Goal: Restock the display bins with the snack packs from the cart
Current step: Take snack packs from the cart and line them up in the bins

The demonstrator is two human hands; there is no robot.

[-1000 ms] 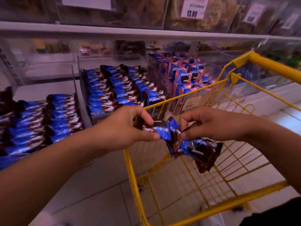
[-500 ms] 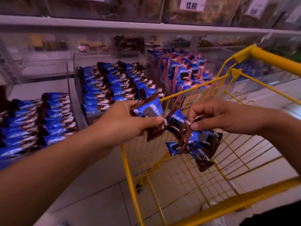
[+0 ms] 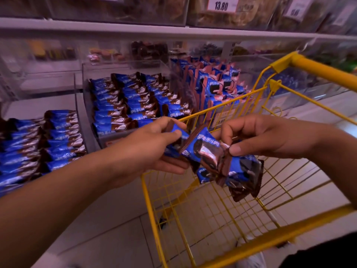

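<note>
price tag (image 3: 221, 4) reads 13.80, snack pack (image 3: 204, 147) reads 奥利奥

Hands: two, a left hand (image 3: 154, 149) and a right hand (image 3: 270, 138)
Carts: one yellow wire cart (image 3: 228, 246)
Bins with snack packs: three clear display bins (image 3: 85, 120)
Price tags: three, one price tag (image 3: 221, 4) legible
Loose packs: a bunch of held packs (image 3: 210, 153), number unclear

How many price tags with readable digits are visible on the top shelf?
1: the white price tag reading 13.80, at top centre. Two other tags to its right are too blurred to read.
</note>
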